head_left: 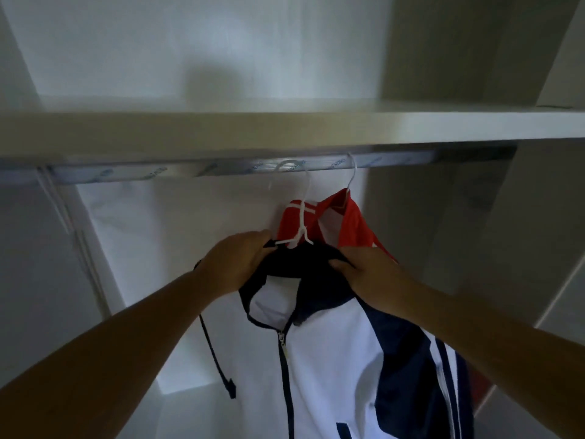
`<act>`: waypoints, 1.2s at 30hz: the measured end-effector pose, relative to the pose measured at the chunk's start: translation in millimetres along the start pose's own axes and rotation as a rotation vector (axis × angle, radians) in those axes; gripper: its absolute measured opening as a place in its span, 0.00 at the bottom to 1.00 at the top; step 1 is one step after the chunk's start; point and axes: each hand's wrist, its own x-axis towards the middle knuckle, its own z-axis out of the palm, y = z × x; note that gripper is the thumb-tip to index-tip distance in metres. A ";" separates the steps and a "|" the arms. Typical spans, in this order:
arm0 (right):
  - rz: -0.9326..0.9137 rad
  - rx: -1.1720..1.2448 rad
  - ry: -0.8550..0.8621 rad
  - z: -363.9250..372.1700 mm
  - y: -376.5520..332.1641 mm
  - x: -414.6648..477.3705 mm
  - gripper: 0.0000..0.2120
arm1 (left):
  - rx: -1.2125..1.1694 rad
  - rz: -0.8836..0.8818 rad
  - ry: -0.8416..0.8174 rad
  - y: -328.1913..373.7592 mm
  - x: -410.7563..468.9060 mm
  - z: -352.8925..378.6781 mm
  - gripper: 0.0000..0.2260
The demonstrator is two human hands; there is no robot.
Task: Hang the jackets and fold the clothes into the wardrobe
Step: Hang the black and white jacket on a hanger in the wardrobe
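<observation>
Hanging step in hand, at centre frame. Gripping the navy collar of the white-and-navy jacket from both sides: left hand curled round the collar's left edge, right beside one arm of the white hanger; right hand curled round the right edge. Below the hands, toward the lower right of the frame, the body of the jacket hanging down, zip part-way open, with a dark drawstring dangling at lower centre-left. Above the collar, the hanger's hook up at the rail under the shelf, across the middle of the frame. Seemingly over the rail, though too blurred to say for sure. Just behind, up and right of the hands, a red jacket already on its own hanger.

Probably next: settling collar and shoulders square on the hanger, checking the hook is fully over the rail, then letting go. Calls for an even pull on both sides, to avoid tipping the jacket off one arm. No folded clothes in view, so folding judged still ahead.
</observation>
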 end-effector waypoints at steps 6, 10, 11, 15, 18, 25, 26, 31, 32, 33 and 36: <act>0.088 0.022 0.085 -11.9 -1.9 59.7 0.15 | 0.174 -0.109 0.188 -17.2 53.3 -5.0 0.05; 0.196 0.071 0.034 -11.4 3.1 88.0 0.15 | 0.196 -0.231 0.178 -20.9 69.9 -2.8 0.10; 0.205 0.086 0.019 -8.9 4.2 92.3 0.15 | 0.199 -0.258 0.153 -21.1 71.0 -0.5 0.13; 0.197 0.073 -0.033 11.7 15.5 96.2 0.14 | 0.212 -0.360 -0.009 -27.8 59.6 17.3 0.21; 0.125 -0.054 0.001 26.1 26.8 92.8 0.16 | 0.215 -0.447 -0.103 -30.4 50.6 35.3 0.35; -0.056 -0.414 0.230 31.6 36.6 79.8 0.18 | 0.063 -0.605 0.125 -30.1 46.5 36.6 0.12; -0.137 -0.467 0.271 30.9 35.0 76.0 0.23 | 0.011 -0.634 0.192 -31.6 44.9 31.1 0.06; -0.593 -0.930 0.109 32.4 25.2 63.0 0.20 | -0.135 -0.808 0.340 -43.9 35.7 9.6 0.09; -0.605 -0.985 0.090 31.6 25.8 61.9 0.19 | -0.133 -0.827 0.357 -46.1 33.8 7.1 0.10; -0.586 -1.000 0.116 27.1 28.5 62.4 0.19 | -0.130 -0.841 0.361 -48.7 31.6 5.7 0.10; -0.353 -0.892 0.253 6.6 30.7 58.8 0.19 | -0.164 -0.866 0.353 -55.9 23.5 3.6 0.09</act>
